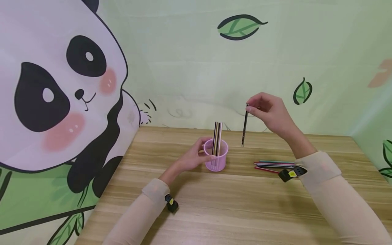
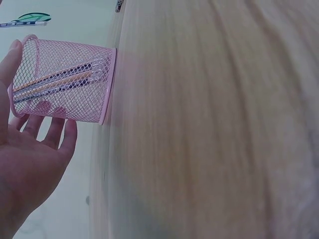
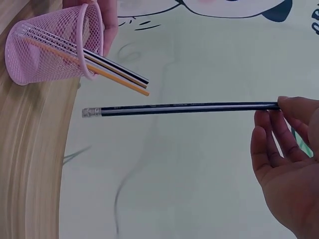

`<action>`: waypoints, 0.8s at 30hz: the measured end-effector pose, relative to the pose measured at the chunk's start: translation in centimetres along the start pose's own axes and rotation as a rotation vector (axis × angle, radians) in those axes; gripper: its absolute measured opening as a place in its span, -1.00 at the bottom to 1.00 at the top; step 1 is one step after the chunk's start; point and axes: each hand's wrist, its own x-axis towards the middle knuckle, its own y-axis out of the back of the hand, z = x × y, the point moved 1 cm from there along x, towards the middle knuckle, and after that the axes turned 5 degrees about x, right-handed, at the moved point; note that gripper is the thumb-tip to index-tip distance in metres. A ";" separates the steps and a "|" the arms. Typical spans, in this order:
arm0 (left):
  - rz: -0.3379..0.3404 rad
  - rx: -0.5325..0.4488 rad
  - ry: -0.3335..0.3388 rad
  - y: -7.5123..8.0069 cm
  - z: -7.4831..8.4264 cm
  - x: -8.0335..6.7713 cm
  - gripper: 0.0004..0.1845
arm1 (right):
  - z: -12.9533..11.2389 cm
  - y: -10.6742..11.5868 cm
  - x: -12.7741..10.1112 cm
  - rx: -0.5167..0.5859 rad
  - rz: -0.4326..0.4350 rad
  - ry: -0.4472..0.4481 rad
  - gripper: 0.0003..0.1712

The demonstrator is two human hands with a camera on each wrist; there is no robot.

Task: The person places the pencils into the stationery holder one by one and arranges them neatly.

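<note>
Pink mesh pencil cup [image 1: 216, 157] on tabletop [image 1: 214, 204], steadied by left hand [image 1: 193, 159], fingers curled round. Dark pencil [image 1: 244, 126] hanging eraser-down from right hand [image 1: 269, 114] fingertip pinch, beside cup. Risk: slack pinch, pencil swinging, striking rim, dropping.

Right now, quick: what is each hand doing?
Left hand: fingers wrapped round the pink mesh pencil cup, steadying it.
Right hand: pinching the top of a dark pencil, hanging eraser-end down.
</note>
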 end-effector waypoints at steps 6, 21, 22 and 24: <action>-0.001 0.001 -0.009 -0.1 -0.1 0.1 -0.19 | -0.5 -0.1 0.1 0.054 0.000 0.029 -0.79; 0.002 0.003 0.005 0.0 -0.1 0.0 -0.13 | 1.0 -2.2 0.1 0.086 -0.033 -0.011 -0.80; 0.004 0.004 0.004 0.0 -0.2 0.1 -0.14 | 1.3 -2.4 0.1 0.076 -0.044 -0.021 -0.79; 0.003 0.004 -0.001 -0.1 -0.3 0.1 -0.15 | 2.0 -2.9 -0.1 0.063 -0.066 -0.049 -0.79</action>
